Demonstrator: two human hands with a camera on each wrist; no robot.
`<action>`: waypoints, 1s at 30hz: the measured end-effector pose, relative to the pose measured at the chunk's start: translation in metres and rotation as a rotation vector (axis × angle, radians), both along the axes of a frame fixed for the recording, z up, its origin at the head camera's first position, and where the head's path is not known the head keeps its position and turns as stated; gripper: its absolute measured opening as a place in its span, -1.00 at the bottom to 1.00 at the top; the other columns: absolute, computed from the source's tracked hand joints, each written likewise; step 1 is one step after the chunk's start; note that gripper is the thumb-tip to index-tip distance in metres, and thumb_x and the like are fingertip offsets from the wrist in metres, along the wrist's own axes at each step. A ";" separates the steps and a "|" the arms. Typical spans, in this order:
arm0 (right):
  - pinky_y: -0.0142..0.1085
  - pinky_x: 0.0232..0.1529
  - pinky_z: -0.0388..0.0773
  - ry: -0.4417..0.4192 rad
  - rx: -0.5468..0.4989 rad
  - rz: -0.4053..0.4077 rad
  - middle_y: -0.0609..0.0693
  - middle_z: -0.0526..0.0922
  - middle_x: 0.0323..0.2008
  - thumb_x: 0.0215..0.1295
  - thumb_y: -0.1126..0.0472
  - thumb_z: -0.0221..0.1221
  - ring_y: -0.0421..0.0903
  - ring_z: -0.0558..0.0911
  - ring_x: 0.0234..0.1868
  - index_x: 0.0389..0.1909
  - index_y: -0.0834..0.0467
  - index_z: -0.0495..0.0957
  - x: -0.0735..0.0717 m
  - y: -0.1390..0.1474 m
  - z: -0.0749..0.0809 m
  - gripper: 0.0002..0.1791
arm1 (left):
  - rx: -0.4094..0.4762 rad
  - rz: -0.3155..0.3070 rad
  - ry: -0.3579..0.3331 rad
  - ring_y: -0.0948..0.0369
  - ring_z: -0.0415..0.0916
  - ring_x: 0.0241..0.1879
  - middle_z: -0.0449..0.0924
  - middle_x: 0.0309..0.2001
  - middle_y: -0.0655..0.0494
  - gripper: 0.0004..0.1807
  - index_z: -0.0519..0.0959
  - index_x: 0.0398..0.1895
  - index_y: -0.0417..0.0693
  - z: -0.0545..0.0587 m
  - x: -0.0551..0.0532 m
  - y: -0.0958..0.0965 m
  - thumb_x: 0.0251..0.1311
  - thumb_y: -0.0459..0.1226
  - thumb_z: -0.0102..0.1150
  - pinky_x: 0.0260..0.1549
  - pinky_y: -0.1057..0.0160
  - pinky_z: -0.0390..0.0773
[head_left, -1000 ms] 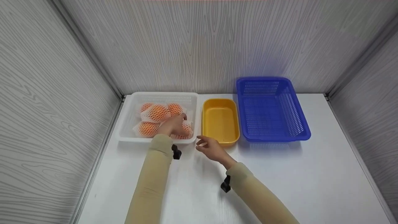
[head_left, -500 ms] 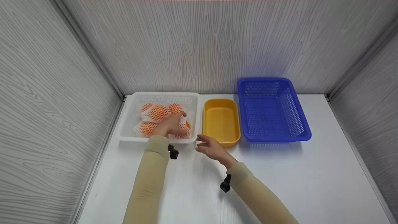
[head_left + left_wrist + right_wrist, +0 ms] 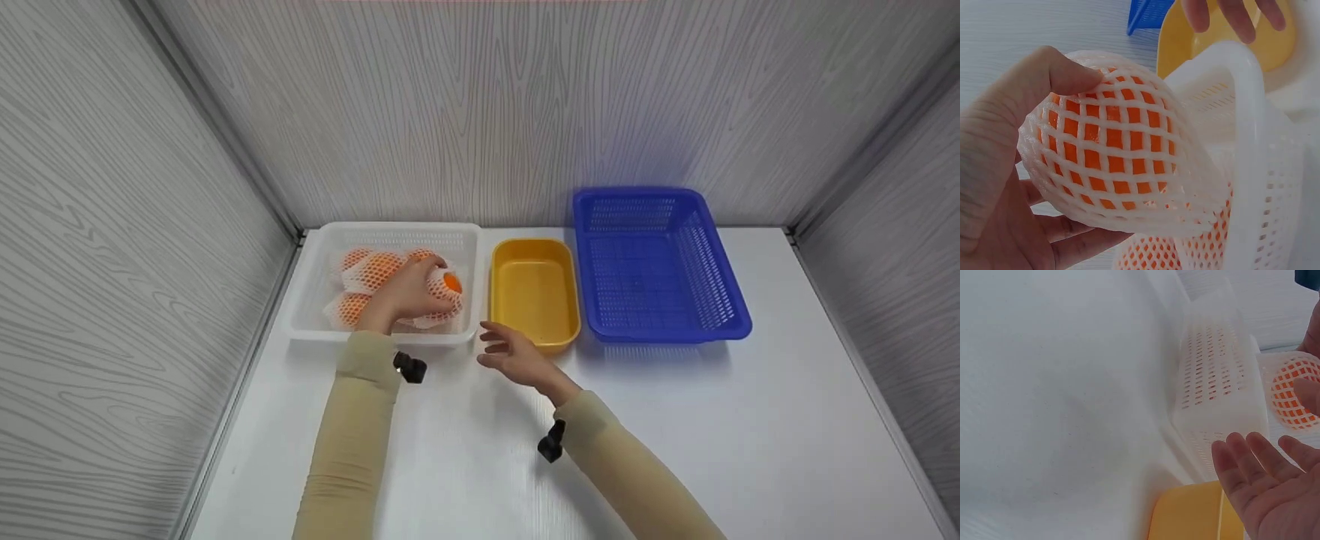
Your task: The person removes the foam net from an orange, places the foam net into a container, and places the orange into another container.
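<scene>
My left hand (image 3: 411, 289) grips an orange (image 3: 1114, 140) wrapped in a white foam net, its thumb on one side and the other fingers curled beneath. The fruit is at the right part of the white basket (image 3: 307, 335), a bare orange patch showing through the net's open end. More netted oranges (image 3: 375, 271) lie in that basket, partly hidden by the hand. My right hand (image 3: 517, 358) hovers by the near corner of the yellow tub (image 3: 534, 304), fingers spread and holding nothing. In the right wrist view its straight fingers (image 3: 1266, 458) appear beside the white basket's wall.
Right of the yellow tub stands a blue slatted basket (image 3: 637, 277). All three containers line up along the back panel (image 3: 495, 112) of the white table (image 3: 450, 450). Grey wood-grain panels (image 3: 112, 262) close in the sides.
My left hand has closed round the netted orange and lifted it a little, turning its bare patch into sight. My right hand has barely moved, its fingers spreading slightly.
</scene>
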State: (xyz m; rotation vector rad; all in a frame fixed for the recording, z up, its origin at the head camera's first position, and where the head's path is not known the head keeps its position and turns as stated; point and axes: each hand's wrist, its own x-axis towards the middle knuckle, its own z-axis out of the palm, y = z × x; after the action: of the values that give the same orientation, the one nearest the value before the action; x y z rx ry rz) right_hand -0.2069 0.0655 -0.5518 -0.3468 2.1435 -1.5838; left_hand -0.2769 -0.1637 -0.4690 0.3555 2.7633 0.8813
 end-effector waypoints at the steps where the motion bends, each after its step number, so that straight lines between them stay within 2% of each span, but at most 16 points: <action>1: -0.04 0.20 0.44 0.005 0.001 -0.002 0.17 0.44 0.26 0.32 0.20 0.24 0.08 0.49 0.21 0.46 0.14 0.22 0.000 0.002 0.001 -0.29 | 0.001 -0.002 0.016 0.08 0.38 0.03 0.37 0.14 0.04 -0.21 0.41 0.27 0.00 0.002 0.003 0.001 -0.10 -0.07 0.49 0.10 -0.01 0.43; 8: -0.05 0.18 0.46 0.073 -0.001 -0.027 0.17 0.47 0.22 0.33 0.22 0.23 0.09 0.50 0.19 0.44 0.12 0.25 0.005 0.019 0.007 -0.32 | 0.038 -0.030 0.095 0.12 0.41 -0.01 0.42 0.14 0.10 -0.24 0.43 0.25 0.10 0.008 0.025 0.015 -0.09 -0.01 0.48 0.04 0.03 0.49; 12: -0.05 0.19 0.45 0.094 -0.032 -0.059 0.24 0.45 0.22 0.35 0.25 0.22 0.13 0.49 0.20 0.44 0.15 0.24 0.009 0.028 0.011 -0.33 | 0.075 -0.046 0.137 0.14 0.44 -0.04 0.43 0.13 0.11 -0.23 0.45 0.24 0.12 0.007 0.036 0.025 -0.14 -0.02 0.49 0.01 0.05 0.51; 16: -0.03 0.18 0.45 0.118 -0.094 -0.086 0.30 0.43 0.22 0.36 0.30 0.20 0.23 0.46 0.22 0.44 0.21 0.21 0.014 0.036 0.013 -0.33 | 0.107 -0.085 0.214 0.13 0.47 -0.07 0.45 0.07 0.07 -0.22 0.45 0.23 0.06 0.002 0.047 0.036 -0.16 -0.03 0.50 -0.01 0.07 0.52; 19: 0.02 0.17 0.45 0.158 -0.097 -0.105 0.28 0.44 0.21 0.35 0.31 0.21 0.27 0.46 0.21 0.44 0.21 0.21 0.018 0.044 0.015 -0.33 | 0.140 -0.093 0.240 0.16 0.47 -0.06 0.45 0.07 0.10 -0.21 0.44 0.23 0.06 -0.002 0.055 0.042 -0.16 -0.01 0.50 -0.02 0.10 0.53; 23: 0.06 0.17 0.44 0.223 -0.075 -0.132 0.27 0.46 0.20 0.34 0.28 0.24 0.25 0.48 0.19 0.43 0.17 0.24 0.025 0.055 0.015 -0.33 | 0.194 -0.087 0.235 0.20 0.47 -0.04 0.43 0.11 0.15 -0.18 0.43 0.25 0.09 -0.011 0.067 0.048 -0.17 -0.01 0.52 -0.03 0.14 0.54; 27: 0.14 0.17 0.42 0.269 -0.080 -0.132 0.31 0.45 0.20 0.34 0.34 0.21 0.29 0.49 0.17 0.42 0.24 0.24 0.041 0.060 0.035 -0.34 | 0.257 -0.086 0.225 0.23 0.46 -0.02 0.42 0.11 0.21 -0.18 0.42 0.25 0.12 -0.022 0.079 0.054 -0.17 -0.02 0.53 -0.04 0.19 0.55; 30: 0.17 0.15 0.41 0.302 -0.109 -0.102 0.36 0.43 0.21 0.35 0.39 0.18 0.31 0.49 0.16 0.39 0.36 0.23 0.053 0.061 0.049 -0.38 | 0.319 -0.096 0.212 0.24 0.47 0.00 0.42 0.09 0.23 -0.20 0.43 0.23 0.12 -0.034 0.086 0.059 -0.15 -0.01 0.54 -0.01 0.19 0.55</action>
State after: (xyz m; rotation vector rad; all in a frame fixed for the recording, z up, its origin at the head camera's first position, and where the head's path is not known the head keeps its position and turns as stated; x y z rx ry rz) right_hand -0.1540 0.1263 -0.5024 -0.5505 2.3342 -1.8082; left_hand -0.1908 -0.1050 -0.5028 0.6658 2.7582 1.3327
